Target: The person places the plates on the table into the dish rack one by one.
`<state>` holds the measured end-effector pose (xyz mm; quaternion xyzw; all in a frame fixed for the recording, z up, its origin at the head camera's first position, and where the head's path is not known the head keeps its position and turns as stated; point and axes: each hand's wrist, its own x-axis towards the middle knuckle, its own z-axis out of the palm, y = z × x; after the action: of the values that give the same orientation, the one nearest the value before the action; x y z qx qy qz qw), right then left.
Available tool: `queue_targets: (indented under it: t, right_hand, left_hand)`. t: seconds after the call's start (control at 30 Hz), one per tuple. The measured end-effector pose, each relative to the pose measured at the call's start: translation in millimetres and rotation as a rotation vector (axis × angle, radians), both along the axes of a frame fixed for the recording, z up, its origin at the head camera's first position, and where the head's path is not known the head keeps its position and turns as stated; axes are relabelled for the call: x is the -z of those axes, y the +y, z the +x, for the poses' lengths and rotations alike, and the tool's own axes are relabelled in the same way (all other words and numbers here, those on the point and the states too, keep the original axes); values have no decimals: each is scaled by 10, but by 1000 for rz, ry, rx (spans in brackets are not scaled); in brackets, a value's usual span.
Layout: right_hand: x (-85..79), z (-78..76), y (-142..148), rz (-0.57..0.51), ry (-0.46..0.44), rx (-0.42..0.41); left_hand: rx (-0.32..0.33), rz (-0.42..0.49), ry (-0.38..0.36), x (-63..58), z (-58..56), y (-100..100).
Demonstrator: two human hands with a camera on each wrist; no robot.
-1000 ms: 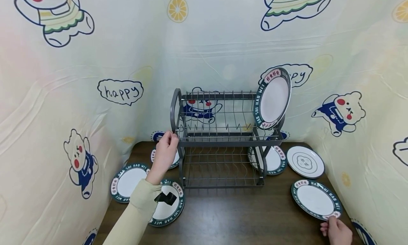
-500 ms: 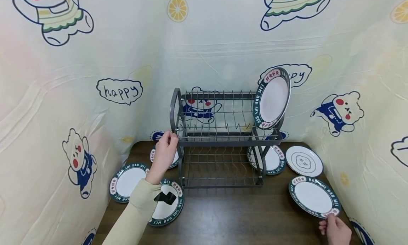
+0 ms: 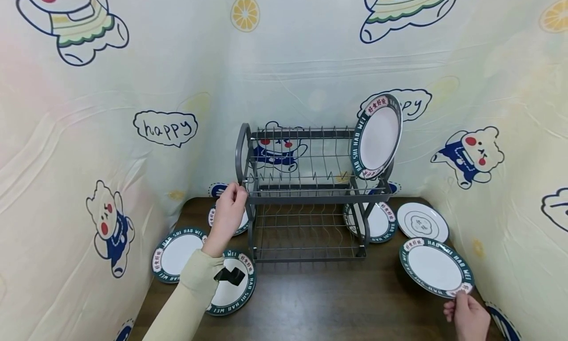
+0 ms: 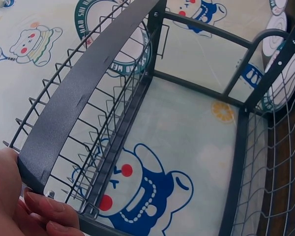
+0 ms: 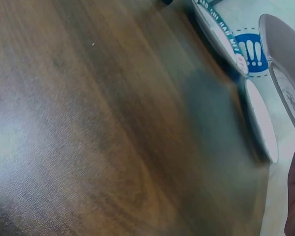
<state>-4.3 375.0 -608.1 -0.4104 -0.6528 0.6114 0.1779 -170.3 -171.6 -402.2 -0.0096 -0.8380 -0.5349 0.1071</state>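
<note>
My left hand (image 3: 229, 210) grips the left end of the grey two-tier dish rack (image 3: 317, 200); in the left wrist view its thumb and fingers close round the front corner of the frame (image 4: 64, 118). At the right, my right hand (image 3: 469, 315) pinches the near rim of a white plate (image 3: 435, 268) with a green lettered border. That plate is tilted and raised above the table, its underside (image 5: 287, 91) showing in the right wrist view. Another such plate (image 3: 378, 138) stands on edge in the right end of the rack's upper tier.
Behind the held plate lies an upside-down plate (image 3: 423, 222), with a face-up plate (image 3: 382, 222) partly behind the rack. Left of the rack, several plates lie on the brown table (image 3: 310, 301), among them one (image 3: 177, 254) by the cloth and one (image 3: 232, 286) under my left sleeve. Patterned cloth (image 3: 301, 59) surrounds the table.
The plate in my right hand has risen from the table and shifted slightly away from me and left. My left hand keeps its grip on the rack, which stays in place.
</note>
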Motion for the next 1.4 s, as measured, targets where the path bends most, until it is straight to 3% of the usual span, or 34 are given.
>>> queue_targets:
  t: [0.3,0.77,1.4]
  right_hand:
    - [-162,-22,-48,-14,-7,-23]
    - [-378,-101,-180,-42,96,14]
    - [-787,-141,-287,-71,185,36]
  left_hand:
    - [-5,-28,4,9,-9,-3]
    - [7,-18,9,15,-13,-3]
    - [9,-10,6,4,-6,-5]
